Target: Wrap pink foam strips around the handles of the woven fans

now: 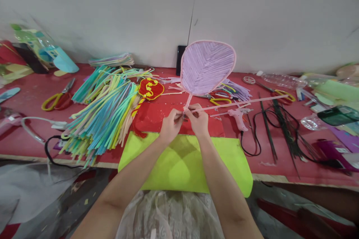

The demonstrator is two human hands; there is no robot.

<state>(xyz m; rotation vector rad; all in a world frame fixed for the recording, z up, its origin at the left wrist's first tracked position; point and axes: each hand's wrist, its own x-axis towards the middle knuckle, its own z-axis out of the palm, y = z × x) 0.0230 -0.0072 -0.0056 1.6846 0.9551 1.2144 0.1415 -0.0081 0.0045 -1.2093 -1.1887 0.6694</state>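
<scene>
A leaf-shaped fan [208,68] of lilac pipe cleaners with a pink rim stands upright in front of me, its narrow pink handle [189,101] pointing down. Both my hands meet at the bottom of that handle. My left hand [171,125] pinches its lower end with closed fingers. My right hand [198,120] is closed beside it, gripping a long pink pipe cleaner [246,102] against the handle; the free length sticks out to the right. Fingers hide the exact spot where handle and pipe cleaner meet. Below lies a bright yellow-green sheet [224,160] over the table edge.
A heap of coloured pipe cleaners [103,108] and a red-yellow tasselled fan [150,89] lie left. Scissors [58,97] rest farther left. At right are a pink glue gun [238,118] with a black cord, dark wires [284,130] and a plastic bottle [283,79].
</scene>
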